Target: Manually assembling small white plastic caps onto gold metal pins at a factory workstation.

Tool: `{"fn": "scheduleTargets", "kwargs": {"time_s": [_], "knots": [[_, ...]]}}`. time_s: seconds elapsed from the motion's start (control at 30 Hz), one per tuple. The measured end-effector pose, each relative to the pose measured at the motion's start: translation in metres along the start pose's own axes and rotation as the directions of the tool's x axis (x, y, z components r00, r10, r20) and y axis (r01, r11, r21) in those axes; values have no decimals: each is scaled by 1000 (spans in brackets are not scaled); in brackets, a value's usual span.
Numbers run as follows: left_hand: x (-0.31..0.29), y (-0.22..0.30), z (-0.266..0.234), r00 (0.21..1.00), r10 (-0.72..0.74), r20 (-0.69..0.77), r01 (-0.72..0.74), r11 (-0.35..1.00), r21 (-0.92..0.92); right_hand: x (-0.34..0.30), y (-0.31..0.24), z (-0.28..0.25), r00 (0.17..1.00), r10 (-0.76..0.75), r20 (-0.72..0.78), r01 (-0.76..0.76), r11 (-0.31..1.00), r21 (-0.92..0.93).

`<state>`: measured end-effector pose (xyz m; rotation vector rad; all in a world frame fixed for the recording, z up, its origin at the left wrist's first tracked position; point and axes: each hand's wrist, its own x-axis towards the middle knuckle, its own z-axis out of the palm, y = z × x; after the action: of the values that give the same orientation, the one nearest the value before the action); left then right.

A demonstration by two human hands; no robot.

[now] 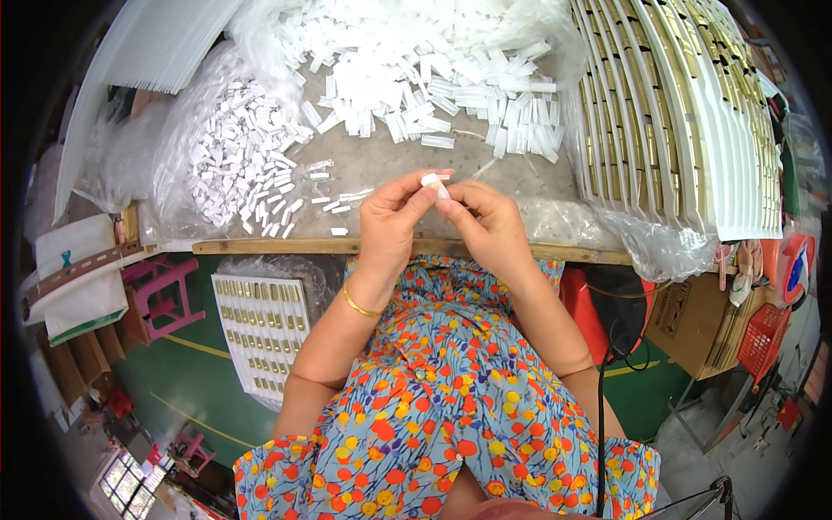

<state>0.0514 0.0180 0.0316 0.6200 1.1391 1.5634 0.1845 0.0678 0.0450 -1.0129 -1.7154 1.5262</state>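
My left hand [394, 212] and my right hand [487, 221] meet above the front edge of the table, fingertips pinched together. Between them is a small white plastic piece [435, 185], which both hands grip. Part of it is covered by my fingers. Just left of my left hand, several small white pieces [334, 205] lie loose on the table. Beyond them spreads a heap of short white pieces [247, 156]. Farther back, past my hands, clear longer plastic pieces [416, 95] are piled.
At the right stand white trays [659, 113] with rows of gold-coloured parts. A similar tray [260, 329] sits low at the left, below the wooden table edge [286, 247]. Stacked white trays [165, 52] stand at the back left. A pink stool [165, 295] and cardboard box [693, 321] flank me.
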Motion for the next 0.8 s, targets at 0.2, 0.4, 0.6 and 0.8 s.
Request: {"fn": "scheduleTargets", "kwargs": {"time_s": [0.2, 0.4, 0.6, 0.8], "knots": [[9, 22, -23, 950, -73, 304, 16, 982, 186, -9, -6, -7, 975, -220, 22, 210, 895, -392], [12, 25, -36, 910, -11, 414, -195, 872, 450, -15, -12, -7, 915, -386, 117, 371, 694, -617], [7, 17, -31, 922, 7, 386, -151, 927, 344, -14, -10, -12, 897, -413, 156, 415, 667, -618], [18, 26, -13, 888, -149, 434, -139, 815, 563, -24, 4, -25, 879, -455, 141, 430, 629, -648]]}}
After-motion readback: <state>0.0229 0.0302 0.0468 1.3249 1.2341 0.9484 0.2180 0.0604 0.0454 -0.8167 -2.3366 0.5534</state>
